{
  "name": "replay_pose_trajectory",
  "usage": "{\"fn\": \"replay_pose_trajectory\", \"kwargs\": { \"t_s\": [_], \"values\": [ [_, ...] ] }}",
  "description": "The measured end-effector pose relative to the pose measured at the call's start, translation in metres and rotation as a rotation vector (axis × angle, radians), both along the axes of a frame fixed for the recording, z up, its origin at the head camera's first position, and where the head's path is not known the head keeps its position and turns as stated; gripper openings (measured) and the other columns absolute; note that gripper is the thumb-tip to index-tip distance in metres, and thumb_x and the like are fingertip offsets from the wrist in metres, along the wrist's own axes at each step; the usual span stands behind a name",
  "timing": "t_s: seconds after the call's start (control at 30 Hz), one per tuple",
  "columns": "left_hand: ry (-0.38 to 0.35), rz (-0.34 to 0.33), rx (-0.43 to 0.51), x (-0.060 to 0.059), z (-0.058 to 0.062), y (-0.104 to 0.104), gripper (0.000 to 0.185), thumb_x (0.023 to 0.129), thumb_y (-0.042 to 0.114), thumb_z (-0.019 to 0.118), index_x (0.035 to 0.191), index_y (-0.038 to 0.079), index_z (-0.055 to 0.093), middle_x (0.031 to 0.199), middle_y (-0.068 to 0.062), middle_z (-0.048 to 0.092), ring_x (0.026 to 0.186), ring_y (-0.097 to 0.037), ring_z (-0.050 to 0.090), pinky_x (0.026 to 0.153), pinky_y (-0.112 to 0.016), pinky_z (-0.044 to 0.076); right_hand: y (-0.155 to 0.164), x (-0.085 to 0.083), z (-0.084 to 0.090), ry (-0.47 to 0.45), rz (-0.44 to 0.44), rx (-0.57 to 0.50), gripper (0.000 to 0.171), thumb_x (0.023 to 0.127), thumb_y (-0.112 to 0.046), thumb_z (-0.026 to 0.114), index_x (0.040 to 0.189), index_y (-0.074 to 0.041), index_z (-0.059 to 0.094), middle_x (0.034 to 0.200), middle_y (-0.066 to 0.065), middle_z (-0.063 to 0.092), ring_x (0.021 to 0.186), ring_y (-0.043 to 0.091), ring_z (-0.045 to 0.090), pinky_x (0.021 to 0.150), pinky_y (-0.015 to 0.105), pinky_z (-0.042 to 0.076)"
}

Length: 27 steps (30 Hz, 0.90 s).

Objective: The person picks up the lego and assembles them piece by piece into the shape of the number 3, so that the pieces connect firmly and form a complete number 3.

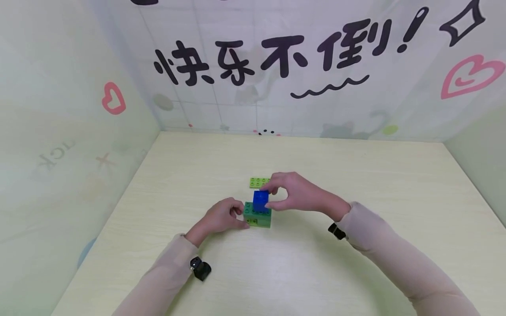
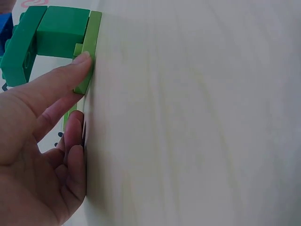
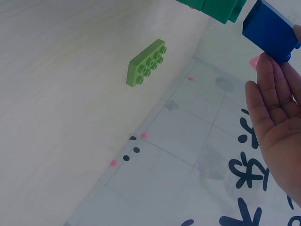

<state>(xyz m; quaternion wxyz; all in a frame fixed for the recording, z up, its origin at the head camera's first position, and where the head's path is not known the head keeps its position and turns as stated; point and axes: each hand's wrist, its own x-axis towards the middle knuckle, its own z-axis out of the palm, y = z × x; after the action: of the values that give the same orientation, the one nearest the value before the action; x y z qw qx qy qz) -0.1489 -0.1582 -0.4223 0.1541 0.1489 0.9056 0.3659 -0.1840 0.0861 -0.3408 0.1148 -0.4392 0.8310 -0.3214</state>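
In the head view, my right hand (image 1: pixel 298 193) pinches a blue toy building block (image 1: pixel 260 198) between thumb and fingers, just above a green block stack (image 1: pixel 264 217). A narrow gap shows between the blue block (image 3: pixel 270 29) and the studded green brick (image 3: pixel 220 7) in the right wrist view. My left hand (image 2: pixel 33 122) grips the stack low down, its thumb on the edge of the light green plate (image 2: pixel 93 35) at the base. On that plate sits a square green brick (image 2: pixel 63 26), topped by a longer green brick (image 2: pixel 22 52). The left hand's other fingers curl near the tabletop.
A separate light green studded plate (image 3: pixel 146 63) lies on the pale wooden table (image 1: pixel 189 162) behind the stack. Printed wall panels (image 1: pixel 245 105) with black characters and pink hearts enclose the table at the back and sides.
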Motion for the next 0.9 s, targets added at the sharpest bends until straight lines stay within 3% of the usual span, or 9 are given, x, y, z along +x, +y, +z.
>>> {"fn": "replay_pose_trajectory", "kwargs": {
  "t_s": [0.27,0.9],
  "values": [
    [0.007,0.007,-0.005,0.001,0.001,0.0,0.023,0.069,0.022,0.081,0.081,0.014,0.063,0.081,0.0,0.051,0.075,-0.017,0.045,0.068,-0.031,0.038,0.005,0.003,-0.006,-0.013,-0.008,-0.012,0.035,0.082,-0.026,0.069,0.112,-0.009,0.065,0.093,0.0,0.06,0.084,0.011,0.053,0.073,0.028,0.044],
    [-0.006,0.031,-0.005,0.001,0.0,0.001,0.024,0.068,0.021,0.081,0.08,0.014,0.062,0.082,0.0,0.051,0.075,-0.016,0.045,0.069,-0.03,0.038,0.006,0.005,-0.012,-0.008,-0.047,-0.026,0.034,0.081,-0.025,0.069,0.11,-0.008,0.065,0.093,-0.005,0.059,0.083,0.016,0.056,0.069,0.027,0.045]
  ]
}}
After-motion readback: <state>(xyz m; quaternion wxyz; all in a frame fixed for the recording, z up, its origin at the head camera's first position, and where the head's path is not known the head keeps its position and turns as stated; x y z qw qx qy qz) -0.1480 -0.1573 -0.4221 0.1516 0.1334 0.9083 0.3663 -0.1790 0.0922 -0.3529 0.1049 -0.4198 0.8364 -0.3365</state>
